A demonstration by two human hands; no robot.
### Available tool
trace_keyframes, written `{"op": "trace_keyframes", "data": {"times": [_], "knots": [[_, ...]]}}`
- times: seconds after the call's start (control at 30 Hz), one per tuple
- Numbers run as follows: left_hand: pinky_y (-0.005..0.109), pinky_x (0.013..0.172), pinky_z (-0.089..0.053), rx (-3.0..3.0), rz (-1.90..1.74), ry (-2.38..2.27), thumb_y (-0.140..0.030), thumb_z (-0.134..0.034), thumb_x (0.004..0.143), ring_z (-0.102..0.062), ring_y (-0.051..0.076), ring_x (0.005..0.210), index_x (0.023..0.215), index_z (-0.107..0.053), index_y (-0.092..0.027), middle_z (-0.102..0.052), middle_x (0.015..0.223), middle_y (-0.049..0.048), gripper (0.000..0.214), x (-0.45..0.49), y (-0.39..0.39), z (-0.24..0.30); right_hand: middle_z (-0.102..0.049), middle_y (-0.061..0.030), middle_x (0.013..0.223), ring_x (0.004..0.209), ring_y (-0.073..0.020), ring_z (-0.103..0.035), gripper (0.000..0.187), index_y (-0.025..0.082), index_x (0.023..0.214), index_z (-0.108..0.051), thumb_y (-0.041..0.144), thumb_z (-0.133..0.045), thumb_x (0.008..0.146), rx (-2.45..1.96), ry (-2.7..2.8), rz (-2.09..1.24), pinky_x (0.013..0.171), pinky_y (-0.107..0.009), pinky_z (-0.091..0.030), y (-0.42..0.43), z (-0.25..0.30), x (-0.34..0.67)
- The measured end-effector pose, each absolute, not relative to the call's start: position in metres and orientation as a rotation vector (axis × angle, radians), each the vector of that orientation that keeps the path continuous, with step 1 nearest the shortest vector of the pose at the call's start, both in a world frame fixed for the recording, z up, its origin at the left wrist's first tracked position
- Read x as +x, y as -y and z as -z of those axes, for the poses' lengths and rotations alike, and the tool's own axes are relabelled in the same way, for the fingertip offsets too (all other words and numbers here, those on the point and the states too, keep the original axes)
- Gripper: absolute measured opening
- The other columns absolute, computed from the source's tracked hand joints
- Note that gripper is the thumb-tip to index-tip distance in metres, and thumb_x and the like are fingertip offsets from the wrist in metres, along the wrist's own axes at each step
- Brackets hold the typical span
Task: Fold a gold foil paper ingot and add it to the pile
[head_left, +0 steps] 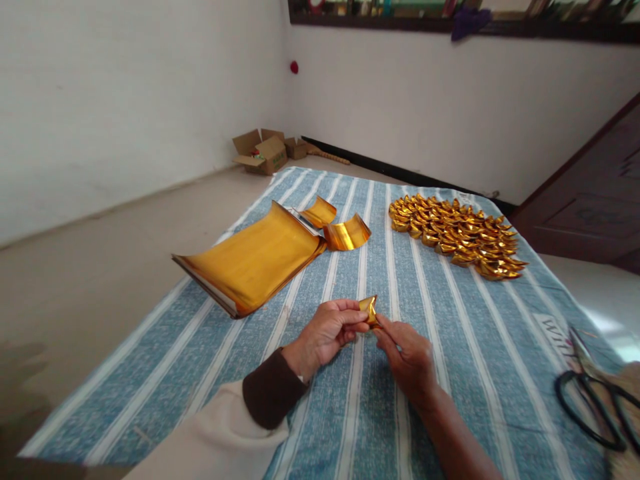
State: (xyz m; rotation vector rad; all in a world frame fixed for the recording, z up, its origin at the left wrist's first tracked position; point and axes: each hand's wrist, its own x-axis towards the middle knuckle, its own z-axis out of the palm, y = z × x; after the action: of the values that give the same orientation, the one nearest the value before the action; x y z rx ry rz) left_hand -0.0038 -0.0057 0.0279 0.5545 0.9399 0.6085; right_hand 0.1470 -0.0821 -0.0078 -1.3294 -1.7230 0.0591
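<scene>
A small folded piece of gold foil is pinched between the fingertips of my left hand and my right hand. Both hands hover over a blue-and-white striped cloth spread on the floor. Beyond them, to the left, lies a curling stack of gold foil sheets. Two curved foil pieces rest against its far end. A large pile of folded gold-foil ingots covers the far right of the cloth.
Black-handled scissors lie at the cloth's right edge. Open cardboard boxes stand on the floor in the far corner by the white walls. A dark wooden door stands at the right.
</scene>
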Motion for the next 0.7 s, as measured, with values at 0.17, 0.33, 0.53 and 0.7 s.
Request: {"op": "trace_keyframes", "data": {"times": [0.17, 0.33, 0.53, 0.7], "knots": [[0.010, 0.040, -0.041, 0.570, -0.601, -0.924, -0.001, -0.068, 0.077, -0.058, 0.004, 0.043, 0.078, -0.067, -0.008, -0.069, 0.067, 0.0060, 0.007, -0.004, 0.005, -0.028, -0.068, -0.0008, 0.062, 0.054, -0.0153, -0.063, 0.024, 0.017, 0.101, -0.072, 0.025, -0.050, 0.095, -1.328, 1.677, -0.154, 0.055, -0.028, -0.051, 0.084, 0.003, 0.143], [0.010, 0.041, -0.042, 0.584, -0.598, -0.897, -0.003, -0.071, 0.075, -0.057, 0.004, 0.043, 0.079, -0.066, -0.008, -0.068, 0.067, 0.0048, 0.008, -0.005, 0.005, -0.025, -0.063, 0.0009, 0.058, 0.053, -0.0138, -0.060, 0.025, 0.019, 0.090, -0.072, 0.024, -0.049, 0.095, -1.310, 1.649, -0.239, 0.054, -0.026, -0.050, 0.085, -0.003, 0.141], [0.010, 0.042, -0.042, 0.565, -0.609, -0.889, -0.001, -0.068, 0.076, -0.056, 0.003, 0.043, 0.078, -0.065, -0.009, -0.068, 0.066, 0.0044, 0.009, -0.004, 0.005, -0.025, -0.064, -0.0003, 0.058, 0.054, -0.0146, -0.061, 0.026, 0.018, 0.083, -0.072, 0.021, -0.049, 0.095, -1.292, 1.670, -0.170, 0.055, -0.027, -0.049, 0.083, -0.007, 0.141], [0.010, 0.041, -0.041, 0.539, -0.625, -0.886, 0.001, -0.066, 0.077, -0.056, 0.004, 0.041, 0.077, -0.064, -0.010, -0.067, 0.063, 0.0027, 0.011, -0.004, 0.006, -0.028, -0.070, -0.0017, 0.067, 0.059, -0.0156, -0.065, 0.022, 0.019, 0.103, -0.071, 0.021, -0.052, 0.093, -1.272, 1.653, -0.180, 0.059, -0.028, -0.053, 0.083, -0.006, 0.141]]}}
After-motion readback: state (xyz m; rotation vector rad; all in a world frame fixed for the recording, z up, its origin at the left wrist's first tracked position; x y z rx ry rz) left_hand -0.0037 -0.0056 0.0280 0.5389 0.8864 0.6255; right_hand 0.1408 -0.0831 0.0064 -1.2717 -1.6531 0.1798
